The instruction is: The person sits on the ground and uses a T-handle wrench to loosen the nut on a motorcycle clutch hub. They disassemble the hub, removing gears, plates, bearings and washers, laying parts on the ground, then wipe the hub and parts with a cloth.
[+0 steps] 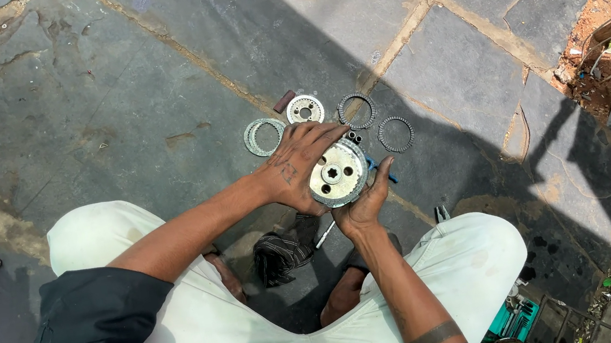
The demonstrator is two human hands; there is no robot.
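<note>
Stone slabs (149, 82) with sandy joints fill the frame, half in hard shadow, and the person squats on them, knees in white trousers at lower left and lower right. Both hands meet at the centre around a round metal hub (337, 173) with a toothed rim and a splined hole in its middle. The left hand (297, 169) lies over the hub's left edge with fingers spread across the top, while the right hand (364, 204) cups it from below, so the disc seems steadied face-up towards the camera. Something blue (378, 165) peeks out behind the hub at its right.

Just above the hands, loose parts lie on the floor in an arc: a pale ring (264, 136), a flat plate (305, 109) with holes, and two dark toothed rings (357, 110) (396, 134), close together, none stacked that I can tell. A striped rag (279, 256) and a thin metal tool (325, 234) sit between the feet. Rubble (607, 49) lies at upper right, a green crate (511, 319) at the bottom edge.
</note>
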